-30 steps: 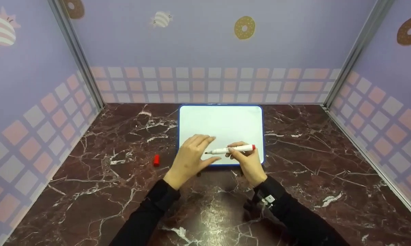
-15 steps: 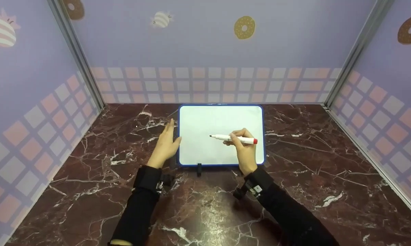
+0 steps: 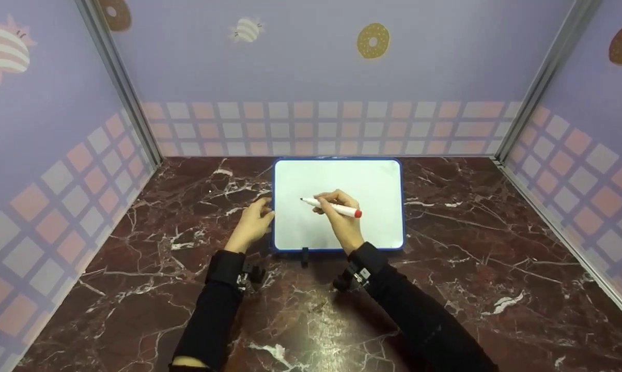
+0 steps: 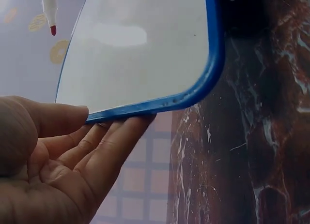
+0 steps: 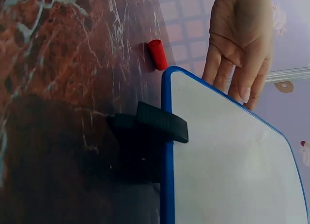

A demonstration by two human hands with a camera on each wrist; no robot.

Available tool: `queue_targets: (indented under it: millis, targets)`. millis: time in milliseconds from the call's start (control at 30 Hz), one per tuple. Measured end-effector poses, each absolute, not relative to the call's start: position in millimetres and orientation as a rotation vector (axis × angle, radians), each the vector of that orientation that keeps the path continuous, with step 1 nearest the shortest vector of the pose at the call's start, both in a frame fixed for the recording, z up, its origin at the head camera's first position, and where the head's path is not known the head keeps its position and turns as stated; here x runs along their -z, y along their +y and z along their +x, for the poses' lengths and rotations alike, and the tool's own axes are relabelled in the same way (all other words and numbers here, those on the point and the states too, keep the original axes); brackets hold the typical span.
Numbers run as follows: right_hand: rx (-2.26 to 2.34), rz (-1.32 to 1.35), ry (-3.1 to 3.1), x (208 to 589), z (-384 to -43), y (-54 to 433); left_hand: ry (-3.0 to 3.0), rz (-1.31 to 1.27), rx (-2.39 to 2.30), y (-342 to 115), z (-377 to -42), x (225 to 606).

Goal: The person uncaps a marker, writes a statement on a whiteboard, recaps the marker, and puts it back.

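A small whiteboard (image 3: 311,232) with a blue frame stands tilted back on the table. My left hand (image 3: 251,223) grips its left edge; in the left wrist view the thumb (image 4: 63,118) lies at the blue frame (image 4: 189,97) and the fingers reach behind. My right hand (image 3: 342,214) pinches a white marker (image 3: 329,206) with a red end, uncapped, its dark tip pointing left over the board's left half. The left wrist view catches the marker's red end (image 4: 53,30). Its red cap (image 5: 157,54) lies on the table beyond the board's corner, hidden in the head view.
A black support foot (image 3: 305,257) hooks over the board's lower edge and sticks out in front. The table (image 3: 151,310) is dark red marble pattern. Lilac walls (image 3: 311,77) with pink and white checks enclose the back and both sides.
My left hand has moved left off the board's front to its left edge, and its fingers have closed round that edge. The right hand has carried the marker up, then left.
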State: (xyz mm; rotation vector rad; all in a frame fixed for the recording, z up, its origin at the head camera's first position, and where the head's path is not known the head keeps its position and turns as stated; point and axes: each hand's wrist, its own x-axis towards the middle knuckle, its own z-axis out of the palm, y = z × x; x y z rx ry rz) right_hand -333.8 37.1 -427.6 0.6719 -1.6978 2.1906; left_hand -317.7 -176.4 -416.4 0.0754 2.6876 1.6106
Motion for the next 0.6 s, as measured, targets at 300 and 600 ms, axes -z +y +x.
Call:
queue_targets:
  millis: [300, 600]
  targets:
    - [-2.065, 0.674, -1.8, 416, -325, 18, 2.668, 0.081, -1.594, -175, -319, 419]
    - [-1.995, 0.691, -1.825, 400, -326, 10, 2.646, 0.1, -1.594, -175, -318, 417]
